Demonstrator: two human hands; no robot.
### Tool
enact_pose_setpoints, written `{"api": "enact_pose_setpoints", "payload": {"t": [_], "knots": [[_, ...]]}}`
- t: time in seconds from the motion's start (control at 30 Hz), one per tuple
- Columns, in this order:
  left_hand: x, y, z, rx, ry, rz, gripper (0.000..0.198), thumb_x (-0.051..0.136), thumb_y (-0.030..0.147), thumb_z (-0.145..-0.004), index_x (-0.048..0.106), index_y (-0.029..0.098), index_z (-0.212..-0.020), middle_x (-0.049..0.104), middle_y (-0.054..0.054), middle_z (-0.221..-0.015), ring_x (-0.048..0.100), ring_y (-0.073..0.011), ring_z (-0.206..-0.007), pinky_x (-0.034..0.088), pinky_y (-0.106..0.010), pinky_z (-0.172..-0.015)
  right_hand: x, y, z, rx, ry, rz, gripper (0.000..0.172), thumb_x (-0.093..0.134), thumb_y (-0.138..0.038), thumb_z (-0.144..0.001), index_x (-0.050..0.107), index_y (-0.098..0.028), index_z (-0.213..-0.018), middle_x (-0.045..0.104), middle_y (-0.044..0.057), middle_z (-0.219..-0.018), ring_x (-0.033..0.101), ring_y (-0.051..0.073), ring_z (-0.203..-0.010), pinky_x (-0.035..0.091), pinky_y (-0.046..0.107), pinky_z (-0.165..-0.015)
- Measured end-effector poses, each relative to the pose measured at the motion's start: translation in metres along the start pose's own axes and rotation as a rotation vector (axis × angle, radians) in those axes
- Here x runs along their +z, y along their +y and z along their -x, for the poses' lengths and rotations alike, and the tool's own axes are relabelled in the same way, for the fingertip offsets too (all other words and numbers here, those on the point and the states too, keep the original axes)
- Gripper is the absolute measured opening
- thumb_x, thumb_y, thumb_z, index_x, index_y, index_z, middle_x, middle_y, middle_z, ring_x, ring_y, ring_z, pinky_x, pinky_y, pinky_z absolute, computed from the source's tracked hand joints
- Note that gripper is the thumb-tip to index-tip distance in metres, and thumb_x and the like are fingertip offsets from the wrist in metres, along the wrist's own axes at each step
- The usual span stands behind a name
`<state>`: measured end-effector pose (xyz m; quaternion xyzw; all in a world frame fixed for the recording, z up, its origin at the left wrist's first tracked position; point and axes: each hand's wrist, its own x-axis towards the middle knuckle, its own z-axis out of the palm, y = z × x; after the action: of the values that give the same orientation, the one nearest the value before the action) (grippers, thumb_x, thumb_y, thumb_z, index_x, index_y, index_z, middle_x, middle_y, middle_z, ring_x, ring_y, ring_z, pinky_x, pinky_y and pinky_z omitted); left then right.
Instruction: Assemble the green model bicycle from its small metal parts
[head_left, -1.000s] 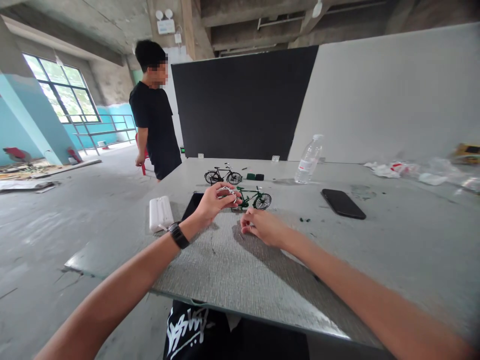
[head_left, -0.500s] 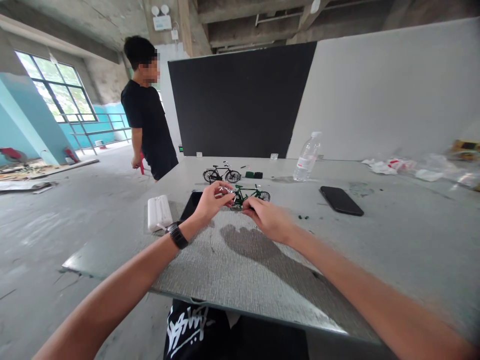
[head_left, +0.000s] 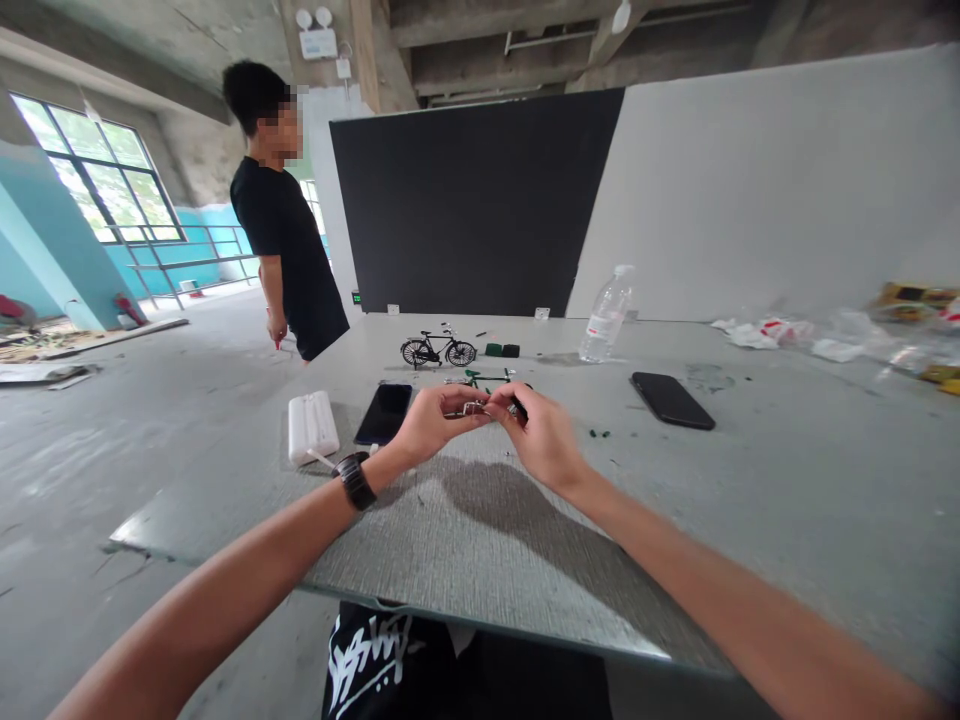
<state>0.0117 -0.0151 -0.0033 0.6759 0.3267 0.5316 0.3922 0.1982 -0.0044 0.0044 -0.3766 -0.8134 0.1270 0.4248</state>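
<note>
My left hand point(head_left: 435, 420) is closed, pinching a small silver metal part point(head_left: 473, 407) between thumb and fingers. Against the other end of that part, the fingertips of my right hand point(head_left: 541, 435) are pressed together. Something dark shows in the right hand's grip, too covered to name. Just behind both hands stands a green model bicycle point(head_left: 486, 377), its lower half hidden by the fingers. Farther back, a black model bicycle point(head_left: 439, 349) stands upright on the grey table point(head_left: 420, 530). Beside it lie a small green block point(head_left: 493, 350) and a small black block point(head_left: 511, 351).
Left of my hands are a dark phone point(head_left: 384, 414) and a white power bank point(head_left: 312, 428). To the right lie another phone point(head_left: 671, 400), tiny dark green pieces point(head_left: 599, 434) and a plastic bottle point(head_left: 606, 315). A person point(head_left: 281, 230) in black stands beyond the table's left side.
Both hands have come together in front of the green bicycle, bringing the silver part nearer to me. My right hand has moved off the bicycle's frame. The view has shifted slightly.
</note>
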Motion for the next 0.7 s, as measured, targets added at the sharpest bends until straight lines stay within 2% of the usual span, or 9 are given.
{"api": "enact_pose_setpoints", "payload": {"t": [0.17, 0.37, 0.57, 0.7], "knots": [[-0.002, 0.002, 0.002, -0.047, -0.076, 0.025, 0.042, 0.083, 0.025, -0.076, 0.072, 0.016, -0.115, 0.077, -0.009, -0.106, 0.074, -0.0217, -0.095, 0.06, -0.038, -0.09, -0.005, 0.002, 0.0, -0.004, 0.008, 0.015, 0.022, 0.054, -0.044, -0.097, 0.059, -0.022, -0.094, 0.07, 0.005, -0.089, 0.061, 0.019, -0.077, 0.041, 0.03, -0.071], [-0.003, 0.003, -0.001, -0.075, -0.123, 0.072, 0.03, 0.071, 0.032, -0.089, 0.074, 0.014, -0.113, 0.078, -0.01, -0.103, 0.075, -0.0188, -0.087, 0.062, -0.036, -0.086, -0.012, 0.0, -0.001, 0.058, 0.008, 0.012, 0.03, 0.058, -0.051, -0.094, 0.06, -0.021, -0.092, 0.07, 0.005, -0.085, 0.06, 0.018, -0.073, 0.041, 0.029, -0.067], [-0.004, 0.0, -0.003, -0.087, -0.058, 0.116, 0.031, 0.07, 0.033, -0.09, 0.073, 0.011, -0.111, 0.078, -0.01, -0.096, 0.075, -0.0185, -0.083, 0.062, -0.035, -0.084, -0.014, 0.005, -0.004, 0.044, -0.016, -0.092, 0.037, 0.06, -0.057, -0.091, 0.067, -0.021, -0.098, 0.072, 0.006, -0.087, 0.054, 0.016, -0.063, 0.042, 0.03, -0.061], [-0.005, -0.003, -0.003, -0.103, -0.009, 0.149, 0.03, 0.07, 0.032, -0.091, 0.072, 0.01, -0.11, 0.077, -0.011, -0.096, 0.075, -0.0188, -0.085, 0.062, -0.036, -0.085, -0.015, 0.01, -0.003, 0.014, 0.018, -0.096, 0.037, 0.059, -0.055, -0.093, 0.071, -0.021, -0.099, 0.074, 0.007, -0.093, 0.058, 0.017, -0.066, 0.043, 0.031, -0.063]]}}
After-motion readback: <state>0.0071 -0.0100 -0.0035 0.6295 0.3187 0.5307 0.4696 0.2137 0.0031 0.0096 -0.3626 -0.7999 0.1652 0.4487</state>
